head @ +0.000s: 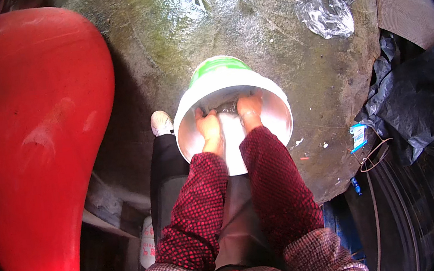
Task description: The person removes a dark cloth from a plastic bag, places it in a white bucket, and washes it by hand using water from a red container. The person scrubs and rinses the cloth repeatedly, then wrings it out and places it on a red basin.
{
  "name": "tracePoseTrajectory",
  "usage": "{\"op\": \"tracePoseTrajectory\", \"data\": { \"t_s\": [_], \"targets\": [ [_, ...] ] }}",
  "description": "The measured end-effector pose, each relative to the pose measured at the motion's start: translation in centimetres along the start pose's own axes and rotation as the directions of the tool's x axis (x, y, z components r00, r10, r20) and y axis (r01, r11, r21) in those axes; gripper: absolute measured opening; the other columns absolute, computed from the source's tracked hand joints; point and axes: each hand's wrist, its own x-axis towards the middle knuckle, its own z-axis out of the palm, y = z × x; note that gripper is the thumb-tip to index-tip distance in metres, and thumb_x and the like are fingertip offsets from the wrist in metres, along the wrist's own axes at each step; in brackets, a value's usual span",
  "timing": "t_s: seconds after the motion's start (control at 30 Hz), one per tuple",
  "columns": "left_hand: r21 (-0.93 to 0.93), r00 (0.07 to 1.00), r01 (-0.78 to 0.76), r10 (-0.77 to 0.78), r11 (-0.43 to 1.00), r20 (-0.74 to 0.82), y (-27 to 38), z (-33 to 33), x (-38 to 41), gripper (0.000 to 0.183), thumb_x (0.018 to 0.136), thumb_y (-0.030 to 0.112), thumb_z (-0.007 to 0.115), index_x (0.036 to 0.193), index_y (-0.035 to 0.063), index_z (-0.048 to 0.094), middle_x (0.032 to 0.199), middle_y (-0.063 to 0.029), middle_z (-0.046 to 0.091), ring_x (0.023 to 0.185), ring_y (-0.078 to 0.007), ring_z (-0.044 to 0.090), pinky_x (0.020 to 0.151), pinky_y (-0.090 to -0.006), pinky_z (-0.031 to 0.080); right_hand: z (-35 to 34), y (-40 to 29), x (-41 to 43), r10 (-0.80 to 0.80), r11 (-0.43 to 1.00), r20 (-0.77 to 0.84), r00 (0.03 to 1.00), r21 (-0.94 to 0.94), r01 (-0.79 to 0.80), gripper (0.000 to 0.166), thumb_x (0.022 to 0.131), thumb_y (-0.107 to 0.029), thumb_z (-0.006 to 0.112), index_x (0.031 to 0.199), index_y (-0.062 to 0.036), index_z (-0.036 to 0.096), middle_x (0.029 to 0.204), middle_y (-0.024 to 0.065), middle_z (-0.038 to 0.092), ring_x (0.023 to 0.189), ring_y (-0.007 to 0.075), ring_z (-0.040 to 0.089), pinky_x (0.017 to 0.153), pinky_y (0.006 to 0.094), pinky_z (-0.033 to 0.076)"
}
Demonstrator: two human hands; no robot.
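Note:
A white plastic bucket [227, 78] with a green band on its outside lies tilted, its mouth towards me, between my legs. Both of my hands reach inside it. My left hand [208, 127] is at the left part of the inside, fingers partly bent. My right hand [250, 109] is further right and a little deeper, its fingers hidden towards the bottom. Something dark and shiny, perhaps water or wet material, shows between the hands; I cannot tell what they touch. Checked red-and-black sleeves cover both forearms.
A large red plastic vessel [42, 136] fills the left side. Clear plastic film [326, 16] lies on the wet concrete floor [196, 36] at the upper right. At the right are black plastic sheeting [415, 95], ribbed cardboard [407, 10] and a loop of wire [375, 163]. A white container [147, 245] stands at the lower left.

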Motion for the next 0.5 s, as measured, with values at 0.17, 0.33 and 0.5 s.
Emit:
{"op": "tracePoseTrajectory", "data": {
  "t_s": [0.17, 0.33, 0.5],
  "targets": [
    [-0.146, 0.933, 0.306, -0.266, 0.941, 0.241, 3.9, 1.8, -0.2, 0.068, 0.08, 0.022, 0.056, 0.137, 0.0106, 0.02, 0.138, -0.0115, 0.028, 0.121, -0.0308, 0.034, 0.094, -0.0477, 0.031, 4.1, 1.3, 3.5, -0.219, 0.929, 0.022, 0.975, -0.302, 0.215, 0.055, 0.081, -0.036, 0.05, 0.123, -0.0026, 0.041, 0.116, 0.0223, 0.05, 0.107, 0.0335, 0.049, 0.092, 0.0405, 0.037],
    [-0.215, 0.803, 0.439, -0.273, 0.872, 0.53, 0.9, 2.6, 4.4, 0.055, 0.083, 0.038, 0.053, 0.127, 0.0101, 0.036, 0.125, -0.0091, 0.041, 0.106, -0.0289, 0.045, 0.071, -0.041, 0.048, 3.6, 1.0, 2.1, -0.518, 0.85, 0.393, 0.759, 0.138, 0.508, 0.039, 0.074, -0.02, 0.056, 0.105, 0.0037, 0.055, 0.112, 0.0268, 0.05, 0.099, 0.0416, 0.049, 0.091, 0.0403, 0.037],
    [-0.357, 0.652, 0.441, -0.021, 0.823, 0.758, 5.8, -1.4, -0.2, 0.049, 0.085, 0.042, 0.051, 0.119, 0.0082, 0.045, 0.106, -0.0096, 0.054, 0.092, -0.0225, 0.054, 0.081, -0.0354, 0.046, -5.5, -4.1, -9.3, -0.739, 0.672, 0.217, 0.638, 0.17, 0.721, 0.025, 0.071, -0.023, 0.061, 0.074, 0.0021, 0.06, 0.081, 0.0258, 0.054, 0.078, 0.0371, 0.056, 0.068, 0.0415, 0.045]
  ]
}}
